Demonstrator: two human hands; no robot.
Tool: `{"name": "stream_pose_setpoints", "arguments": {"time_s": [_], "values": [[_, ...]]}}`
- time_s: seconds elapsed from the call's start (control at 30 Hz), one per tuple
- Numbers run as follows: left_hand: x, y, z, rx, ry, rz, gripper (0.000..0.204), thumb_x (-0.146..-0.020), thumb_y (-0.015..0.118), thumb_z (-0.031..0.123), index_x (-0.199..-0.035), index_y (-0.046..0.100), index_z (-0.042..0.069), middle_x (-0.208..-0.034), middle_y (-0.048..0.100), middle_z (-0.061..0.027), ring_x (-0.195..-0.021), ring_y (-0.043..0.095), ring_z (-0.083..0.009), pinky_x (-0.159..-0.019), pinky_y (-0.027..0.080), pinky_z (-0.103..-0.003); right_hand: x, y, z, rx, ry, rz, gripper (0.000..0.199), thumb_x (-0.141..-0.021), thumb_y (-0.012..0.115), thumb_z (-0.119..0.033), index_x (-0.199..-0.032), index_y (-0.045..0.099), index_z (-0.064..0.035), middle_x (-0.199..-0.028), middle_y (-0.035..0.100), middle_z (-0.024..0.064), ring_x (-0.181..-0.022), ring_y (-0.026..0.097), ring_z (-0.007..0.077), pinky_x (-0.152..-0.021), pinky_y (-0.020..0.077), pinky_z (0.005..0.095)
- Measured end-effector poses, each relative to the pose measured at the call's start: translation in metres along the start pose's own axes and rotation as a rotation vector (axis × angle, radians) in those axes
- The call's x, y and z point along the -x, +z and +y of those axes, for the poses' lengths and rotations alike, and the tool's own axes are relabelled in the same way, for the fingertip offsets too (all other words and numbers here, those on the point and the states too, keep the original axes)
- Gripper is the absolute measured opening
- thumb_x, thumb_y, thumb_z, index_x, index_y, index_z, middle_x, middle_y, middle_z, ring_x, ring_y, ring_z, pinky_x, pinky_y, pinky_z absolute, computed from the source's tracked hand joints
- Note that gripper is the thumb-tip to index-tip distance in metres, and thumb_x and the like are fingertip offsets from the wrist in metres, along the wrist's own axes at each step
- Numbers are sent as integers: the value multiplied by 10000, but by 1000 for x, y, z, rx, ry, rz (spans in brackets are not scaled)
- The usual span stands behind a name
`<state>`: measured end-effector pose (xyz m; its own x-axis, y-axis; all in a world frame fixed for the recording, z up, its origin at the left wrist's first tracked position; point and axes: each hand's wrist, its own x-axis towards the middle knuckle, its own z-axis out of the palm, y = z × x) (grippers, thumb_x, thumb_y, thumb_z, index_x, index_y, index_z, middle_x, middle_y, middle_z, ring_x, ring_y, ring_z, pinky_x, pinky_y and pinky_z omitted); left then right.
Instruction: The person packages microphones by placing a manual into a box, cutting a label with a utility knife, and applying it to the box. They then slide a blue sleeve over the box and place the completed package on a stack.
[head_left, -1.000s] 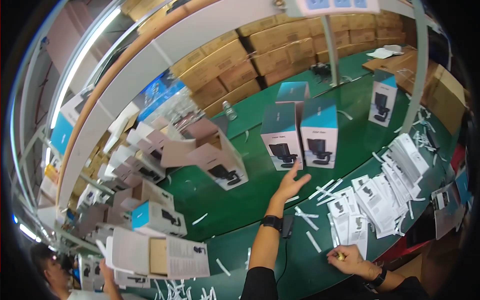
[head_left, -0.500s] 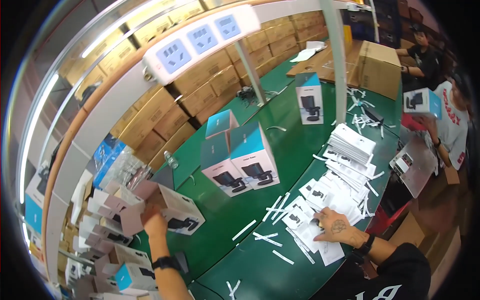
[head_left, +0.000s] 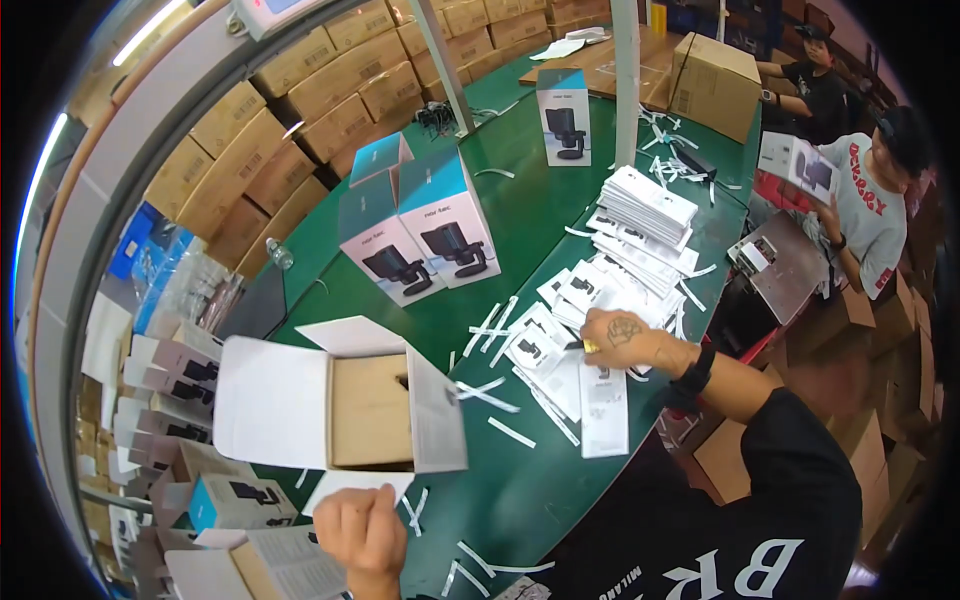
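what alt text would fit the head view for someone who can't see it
A person at a green table holds the front flap of an open white carton with the left hand, while the right hand rests on spread leaflets. Two upright blue-topped product boxes stand behind; other workers sit at the right.

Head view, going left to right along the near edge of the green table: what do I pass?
Open white carton with brown insert → left hand → loose white paper strip → folded white leaflet → right hand.
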<state>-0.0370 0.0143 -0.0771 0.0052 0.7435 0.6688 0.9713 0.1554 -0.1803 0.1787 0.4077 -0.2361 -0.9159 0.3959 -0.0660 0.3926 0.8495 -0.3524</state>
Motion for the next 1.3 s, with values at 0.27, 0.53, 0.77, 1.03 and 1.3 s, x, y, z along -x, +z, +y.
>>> {"name": "stream_pose_setpoints", "arguments": {"time_s": [0.27,0.53,0.77,1.03,1.3], "values": [[21,-62,71,226,-22,-78,198,-804,750,25,-995,711,57,-1005,659,-92,-930,648,-314,-855,507,-473,13,-132,-58,54,-258,378,283,-880,722,-318,-937,627,-58,-733,622,187,-692,644,406,-656,515,471],[24,-119,102,335,-260,-65,268,-894,701,116,-1156,693,65,-1167,670,-157,-1067,660,-371,-950,504,-495,80,-202,-167,-666,-546,977,101,-889,623,-12,-945,544,-39,-856,576,15,-763,514,118,-691,378,233],[25,-129,96,-101,-455,205,771,-648,888,325,-1335,608,117,-1346,576,-251,-1251,541,-475,-1030,432,-613,102,-174,-291,-219,-1148,469,167,-800,723,-20,-788,562,-60,-805,639,66,-568,623,218,-463,464,314],[-12,-108,99,-90,-287,118,845,-700,794,284,-1480,517,115,-1309,564,-259,-1163,596,-440,-988,462,-574,108,-197,-310,-360,-1204,312,236,-794,771,-139,-930,612,-29,-882,653,89,-618,635,241,-499,476,303],[-43,-110,94,44,-546,62,819,-692,744,214,-1444,516,-18,-1151,588,-176,-1032,612,-384,-895,514,-477,98,-193,-317,-537,-952,418,703,-733,769,-62,-1360,469,39,-1229,644,180,-615,620,131,-553,512,244]]}}
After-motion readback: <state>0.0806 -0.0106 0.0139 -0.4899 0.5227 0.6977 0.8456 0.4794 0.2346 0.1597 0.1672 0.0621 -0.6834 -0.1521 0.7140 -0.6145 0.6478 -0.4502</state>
